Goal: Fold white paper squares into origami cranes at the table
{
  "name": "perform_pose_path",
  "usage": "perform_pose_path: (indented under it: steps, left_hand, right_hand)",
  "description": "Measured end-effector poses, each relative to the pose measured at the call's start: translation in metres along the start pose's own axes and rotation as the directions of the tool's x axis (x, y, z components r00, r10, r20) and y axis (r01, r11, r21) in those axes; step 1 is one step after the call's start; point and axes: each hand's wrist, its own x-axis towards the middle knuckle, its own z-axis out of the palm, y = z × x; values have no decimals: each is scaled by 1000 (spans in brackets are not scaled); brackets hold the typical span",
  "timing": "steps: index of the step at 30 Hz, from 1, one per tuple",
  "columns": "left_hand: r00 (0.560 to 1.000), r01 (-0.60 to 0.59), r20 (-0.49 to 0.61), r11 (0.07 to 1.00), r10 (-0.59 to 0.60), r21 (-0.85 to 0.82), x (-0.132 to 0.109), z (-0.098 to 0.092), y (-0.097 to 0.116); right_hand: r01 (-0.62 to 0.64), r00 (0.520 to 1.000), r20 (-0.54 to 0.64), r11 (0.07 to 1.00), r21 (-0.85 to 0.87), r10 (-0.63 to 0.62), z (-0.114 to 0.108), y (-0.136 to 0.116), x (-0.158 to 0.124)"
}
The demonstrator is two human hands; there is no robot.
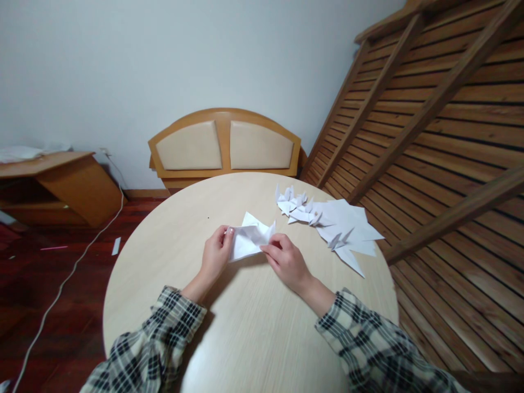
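A partly folded sheet of white paper point(248, 238) is held between my two hands over the middle of the round table. My left hand point(216, 252) pinches its left edge, thumb on top. At the lower right corner, the fingertips of my right hand point(286, 259) grip the paper. Pointed flaps stand up along its far side. To the right lie several folded white paper cranes point(301, 204), with one more crane point(341, 248) nearer to me. Loose white paper sheets point(354, 221) are spread beneath and beside them.
The round wooden table point(254, 338) fills the space before me. Behind it stands a padded headboard point(223, 144) against the wall. Wooden slats point(442, 136) lean at the right. On the left are a desk point(73, 185), a white cable point(77, 265) and a paper strip point(116, 246) on the floor.
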Motion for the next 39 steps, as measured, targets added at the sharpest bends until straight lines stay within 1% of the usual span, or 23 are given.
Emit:
perform_pose_path:
  steps: [2, 4, 7, 9, 11, 14, 19, 21, 26, 29, 31, 33, 34, 36, 37, 39]
  left_hand:
    - [1000, -11, 18, 1000, 11, 29, 2, -3, -1]
    - [999, 1, 51, 999, -3, 44, 5, -5, -1]
    - [995, 60, 81, 997, -63, 39, 10, -7, -3]
    - [991, 89, 97, 996, -90, 9, 11, -6, -5]
    - [990, 87, 110, 996, -84, -26, 12, -5, -8]
    - [994, 62, 99, 996, -56, -65, 11, -5, -8]
    - [997, 59, 67, 983, -48, -175, 5, -6, 0]
    - [998, 49, 51, 974, -39, -221, 3, -5, 3]
    - [999, -8, -48, 969, -4, -248, -2, 1, 9]
    - [998, -28, -68, 970, 12, -241, -4, 2, 9]
    - [995, -88, -56, 976, 79, -201, -4, 2, 6]
    - [977, -214, -40, 971, 211, -105, -3, 2, 0]
    - [956, -294, -28, 955, 293, -33, -2, 1, -3]
    - [897, -441, 28, 890, 441, 116, 0, 0, -7]
    - [872, -488, 69, 852, 484, 189, 0, -1, -8]
    - [840, -539, 140, 778, 524, 324, -1, -3, -7]
  right_hand:
    - [66, 997, -44, 997, -31, -67, -2, -2, 0]
    - [131, 988, -70, 989, -67, -135, -5, -3, -1]
    - [218, 973, -49, 970, -104, -224, -10, -4, 0]
    - [242, 969, -16, 963, -118, -245, -12, -3, 1]
    - [235, 972, 14, 962, -140, -235, -13, -3, 2]
    - [198, 980, 46, 959, -205, -193, -12, -3, 3]
    - [66, 998, 30, 925, -374, -59, -12, -5, 5]
    - [38, 999, 24, 904, -426, -30, -13, -7, 5]
    - [59, 997, -5, 868, -494, -71, -16, -14, 10]
    - [56, 998, -1, 866, -497, -65, -17, -16, 12]
    - [41, 999, 10, 873, -487, -42, -18, -17, 13]
    - [28, 999, 31, 880, -473, -15, -18, -17, 13]
    - [21, 999, 44, 883, -469, 0, -18, -17, 13]
    - [8, 997, 67, 883, -469, 26, -18, -18, 13]
    - [1, 996, 75, 881, -473, 38, -18, -18, 14]
    - [-8, 995, 83, 876, -482, 54, -18, -19, 14]
